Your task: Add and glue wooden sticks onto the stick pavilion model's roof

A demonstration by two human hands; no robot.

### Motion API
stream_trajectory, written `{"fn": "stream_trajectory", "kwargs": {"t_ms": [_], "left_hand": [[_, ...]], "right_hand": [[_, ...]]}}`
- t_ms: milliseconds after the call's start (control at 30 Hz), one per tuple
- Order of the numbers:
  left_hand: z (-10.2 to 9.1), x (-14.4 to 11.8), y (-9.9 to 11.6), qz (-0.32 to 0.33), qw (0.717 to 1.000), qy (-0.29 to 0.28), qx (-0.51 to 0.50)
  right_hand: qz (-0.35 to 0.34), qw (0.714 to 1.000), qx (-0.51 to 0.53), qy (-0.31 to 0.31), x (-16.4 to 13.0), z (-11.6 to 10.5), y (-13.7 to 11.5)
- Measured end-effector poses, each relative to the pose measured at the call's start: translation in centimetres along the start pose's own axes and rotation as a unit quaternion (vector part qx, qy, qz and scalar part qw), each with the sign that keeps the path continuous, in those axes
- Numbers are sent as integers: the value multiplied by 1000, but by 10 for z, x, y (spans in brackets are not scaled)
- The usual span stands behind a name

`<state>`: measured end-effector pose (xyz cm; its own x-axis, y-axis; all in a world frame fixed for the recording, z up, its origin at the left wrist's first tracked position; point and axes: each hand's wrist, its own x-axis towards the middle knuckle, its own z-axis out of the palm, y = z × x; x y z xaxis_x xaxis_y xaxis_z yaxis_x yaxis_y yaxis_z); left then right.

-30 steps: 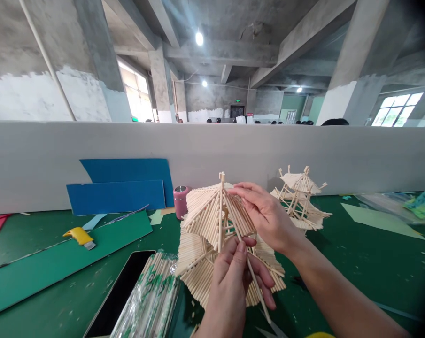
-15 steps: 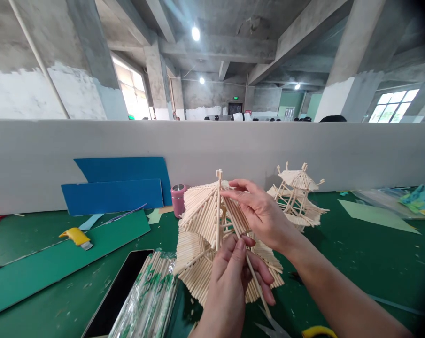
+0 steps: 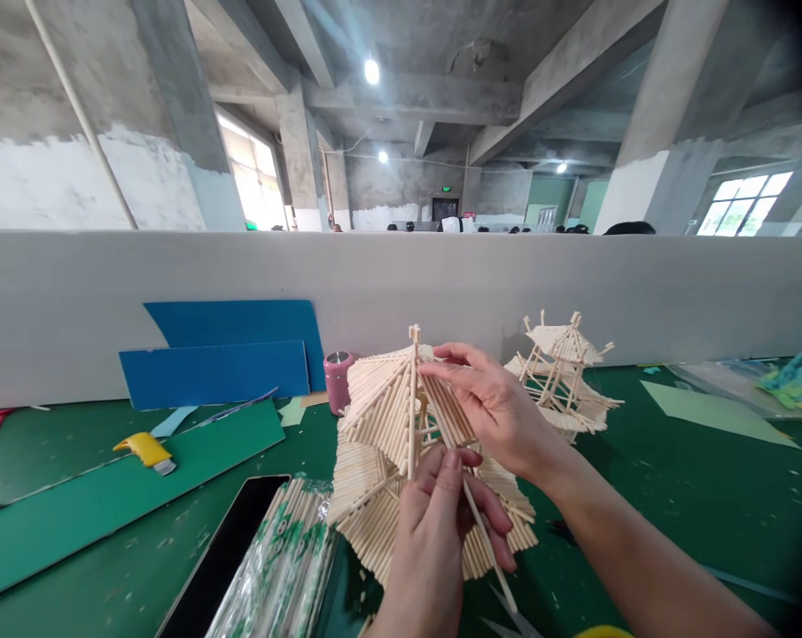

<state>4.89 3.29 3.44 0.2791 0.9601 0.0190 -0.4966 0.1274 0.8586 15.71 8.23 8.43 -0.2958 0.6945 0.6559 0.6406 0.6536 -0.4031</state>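
Observation:
In front of me stands a tiered pavilion model [image 3: 379, 399] built of thin wooden sticks, with sloping stick roofs. My left hand [image 3: 440, 523] is closed on a long loose wooden stick [image 3: 486, 545], pinched between thumb and fingers at the lower edge of the upper roof. The stick's lower end slants down to the right, by the scissors [image 3: 517, 625]. My right hand [image 3: 500, 403] reaches over the right side of the upper roof, fingertips pressed near its peak. What lies under those fingertips is hidden.
A second stick model [image 3: 564, 377] stands behind on the right. Packaged sticks [image 3: 284, 558] lie beside a black phone [image 3: 228, 549]. Leftward are a yellow utility knife [image 3: 146, 450], a green board [image 3: 194, 456] and blue boards [image 3: 221, 372]. A pink bottle [image 3: 338, 381] stands by the white partition [image 3: 401, 275].
Both hands keep nearly the same grip and place on the model. The whole view has shifted very slightly.

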Motion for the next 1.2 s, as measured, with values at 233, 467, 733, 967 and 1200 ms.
{"fn": "stream_trajectory", "kwargs": {"t_ms": [233,467,733,967,1200], "left_hand": [[0,0,-1,-3,1000,-6,2],[1,-1,2,-8,1000,-6,12],[0,1,0,-3,1000,-5,12],[-1,2,-3,-4,1000,-7,10],[-1,1,-2,3,1000,-2,15]], "right_hand": [[3,1000,20,6,2,1,2],[7,1000,5,-6,2,0,-2],[9,1000,-5,-5,3,1,-1],[4,1000,-7,1,3,1,0],[-6,1000,-24,8,3,1,-1]]}}
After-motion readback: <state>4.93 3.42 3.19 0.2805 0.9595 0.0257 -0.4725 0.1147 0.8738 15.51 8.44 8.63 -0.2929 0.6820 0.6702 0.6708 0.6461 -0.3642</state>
